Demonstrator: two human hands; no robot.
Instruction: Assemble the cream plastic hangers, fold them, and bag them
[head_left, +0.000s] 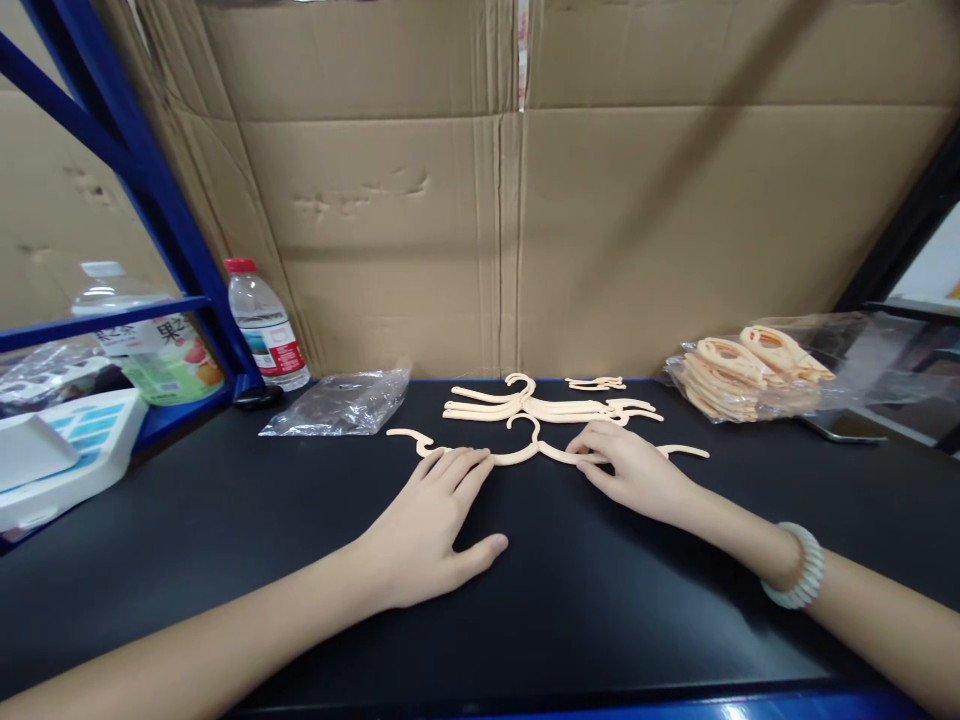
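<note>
The pale peach plastic clothes hanger [525,455] lies flat on the black matte surface [225,560], nearest the person, its long axis running left to right and its small hook pointing away toward the cardboard wall. Going from the left: a blue metal shelf frame [150,200] holds a clear water bottle with a red cap [264,325] at its foot, and a crumpled empty clear plastic bag [341,403] lies just right of it. The left hand [431,525] rests palm down, fingers spread and extended, fingertips touching the hanger's left arm; it grips nothing. Just behind the hanger sits a small flat pile of matching peach hangers [547,405], laid the same way, hooks away. The right hand [634,470], wearing a pale beaded bracelet [799,567] at the wrist, also lies open with fingertips pressing the hanger's right arm. Farther right, a clear plastic bag full of peach hangers [750,375] remains packed. Judging by this, only a few hangers are laid out and most are still bagged, so the work looks to be at an early stage.
</note>
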